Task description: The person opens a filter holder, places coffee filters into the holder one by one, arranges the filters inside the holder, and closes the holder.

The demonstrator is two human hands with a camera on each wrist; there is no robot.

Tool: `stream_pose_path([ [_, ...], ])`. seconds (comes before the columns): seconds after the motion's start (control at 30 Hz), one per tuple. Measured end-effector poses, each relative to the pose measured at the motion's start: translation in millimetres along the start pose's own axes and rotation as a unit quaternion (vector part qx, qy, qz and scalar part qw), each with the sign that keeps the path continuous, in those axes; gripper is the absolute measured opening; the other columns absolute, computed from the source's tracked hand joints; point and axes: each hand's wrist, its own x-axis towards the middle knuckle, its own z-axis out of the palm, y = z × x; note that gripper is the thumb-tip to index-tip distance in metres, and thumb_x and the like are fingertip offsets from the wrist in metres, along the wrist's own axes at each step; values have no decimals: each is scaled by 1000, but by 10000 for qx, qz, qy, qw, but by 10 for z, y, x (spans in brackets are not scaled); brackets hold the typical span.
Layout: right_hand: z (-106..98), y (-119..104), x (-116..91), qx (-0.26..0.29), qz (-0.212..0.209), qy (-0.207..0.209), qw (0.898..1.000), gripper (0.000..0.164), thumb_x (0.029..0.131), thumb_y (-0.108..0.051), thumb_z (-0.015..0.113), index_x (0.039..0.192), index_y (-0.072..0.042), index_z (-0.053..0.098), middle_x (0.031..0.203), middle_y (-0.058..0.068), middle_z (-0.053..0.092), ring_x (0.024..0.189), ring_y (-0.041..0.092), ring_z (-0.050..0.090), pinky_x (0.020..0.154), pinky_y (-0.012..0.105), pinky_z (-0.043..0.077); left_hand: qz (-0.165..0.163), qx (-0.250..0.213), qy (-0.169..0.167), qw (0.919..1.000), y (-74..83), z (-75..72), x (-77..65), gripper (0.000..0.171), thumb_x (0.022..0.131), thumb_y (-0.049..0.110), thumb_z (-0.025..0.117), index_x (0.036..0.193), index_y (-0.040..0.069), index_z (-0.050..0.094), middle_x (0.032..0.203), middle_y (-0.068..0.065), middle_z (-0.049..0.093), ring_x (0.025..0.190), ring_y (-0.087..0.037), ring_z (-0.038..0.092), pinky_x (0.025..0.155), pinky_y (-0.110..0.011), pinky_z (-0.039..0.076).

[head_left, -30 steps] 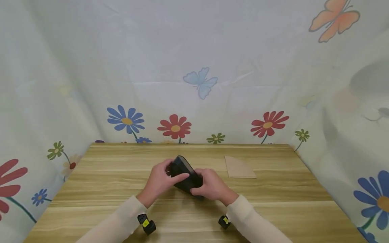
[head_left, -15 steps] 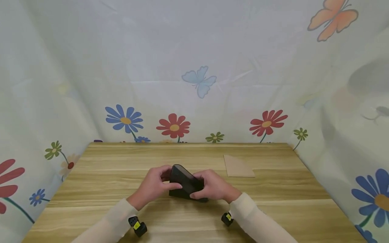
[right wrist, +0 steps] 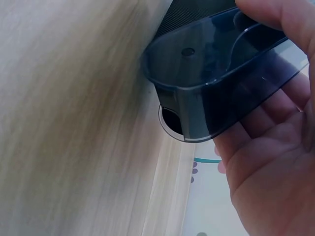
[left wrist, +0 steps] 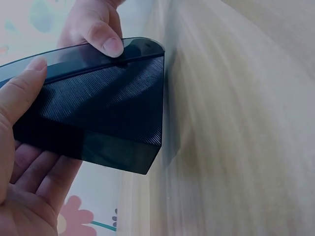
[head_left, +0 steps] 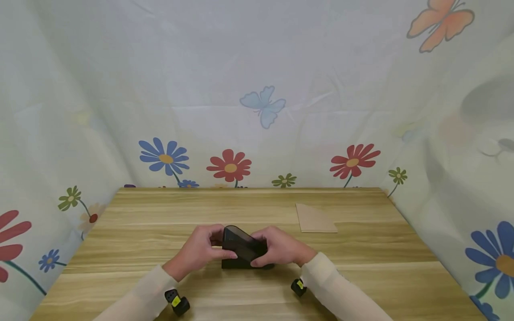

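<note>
Both hands hold a black box point(head_left: 242, 248) low over the table, front and centre in the head view. It has a finely ribbed panel point(left wrist: 113, 93) and a smoky see-through cover point(right wrist: 192, 64) with rounded ends. My left hand point(head_left: 202, 245) grips the left end, thumb on the near face and fingers behind and under it. Gripping the right end is my right hand point(head_left: 280, 246), its thumb pressed on the cover. The box's lower edge sits close to the tabletop. Its far side is hidden.
A flat tan card point(head_left: 315, 219) lies behind and right of the hands on the wooden table point(head_left: 160, 209). Small black devices are strapped at the left wrist point(head_left: 176, 302) and right wrist point(head_left: 298, 287). A flower-printed curtain point(head_left: 192, 98) surrounds the table.
The box has come down toward the table and turned from steeply tilted to nearly level, its left end lowering. My left hand has moved down with it; my right hand has stayed about in place.
</note>
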Motion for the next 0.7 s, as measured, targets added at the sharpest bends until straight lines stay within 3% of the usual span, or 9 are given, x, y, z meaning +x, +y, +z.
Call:
stream_pose_path([
  [0.7, 37, 18, 55, -32, 46, -206, 9998, 26, 77, -13, 88, 97, -22, 74, 83, -13, 68, 73, 1, 57, 70, 20, 47, -70, -13, 67, 10000, -105, 45, -69, 38, 78, 35, 89, 105, 15, 71, 98, 0, 76, 88, -10, 74, 79, -23, 58],
])
